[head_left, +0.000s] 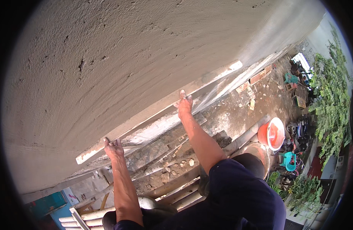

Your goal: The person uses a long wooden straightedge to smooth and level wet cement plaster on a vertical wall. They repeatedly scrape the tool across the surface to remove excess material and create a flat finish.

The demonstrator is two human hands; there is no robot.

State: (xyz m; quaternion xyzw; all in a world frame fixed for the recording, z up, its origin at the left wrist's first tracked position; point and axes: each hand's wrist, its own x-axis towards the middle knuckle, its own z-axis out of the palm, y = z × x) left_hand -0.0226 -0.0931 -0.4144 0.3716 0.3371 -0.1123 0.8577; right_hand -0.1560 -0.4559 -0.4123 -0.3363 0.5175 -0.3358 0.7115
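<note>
A long, pale, flat straightedge [149, 115] lies slantwise against the grey plastered wall [107, 73], smeared with mortar. My left hand [114, 148] grips its lower edge near the left end, thumb on the face and fingers curled at the edge. Farther along, right of the middle, my right hand [184, 105] has hold of the same edge, its thumb pointing up over the board. Both hands are dusted with mortar. Above the straightedge the plaster shows curved drag marks and small pits. Fingers behind the edge are partly hidden.
Bamboo poles [186, 199] run beneath me as a platform. To my right stands an orange bucket [263, 134] beside a larger dusty container [257, 150]. Rubble and bricks [257, 78] lie on the ground below. Beyond are a teal chair [288, 161] and leafy branches [325, 99].
</note>
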